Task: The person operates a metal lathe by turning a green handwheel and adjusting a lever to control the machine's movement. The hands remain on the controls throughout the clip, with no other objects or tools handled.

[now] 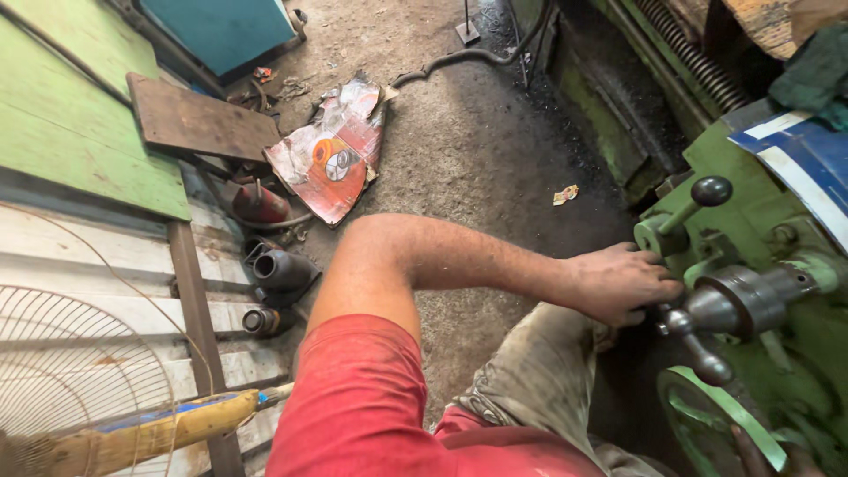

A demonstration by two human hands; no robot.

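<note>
Dirty floor (pixel 477 159): torn cardboard (pixel 331 155), pipes (pixel 278 269); left hand (pixel 618 283) grips lathe handle (pixel 698 340).

The floor (pixel 477 150) is gritty, oil-dark concrete. A torn printed sheet (pixel 331 150) lies crumpled on it beside a brown board (pixel 199 119). Green planks (pixel 79 97) lean over pale boarding (pixel 115 265). A wire fan guard (pixel 75 371) stands nearby, and what may be pipe fittings (pixel 278 274).

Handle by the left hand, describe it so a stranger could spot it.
Find the green machine on the right, then the left hand resting on it. The handle there is a grey steel hub with knobbed spokes, unlike the single dark ball-topped lever above.
</note>
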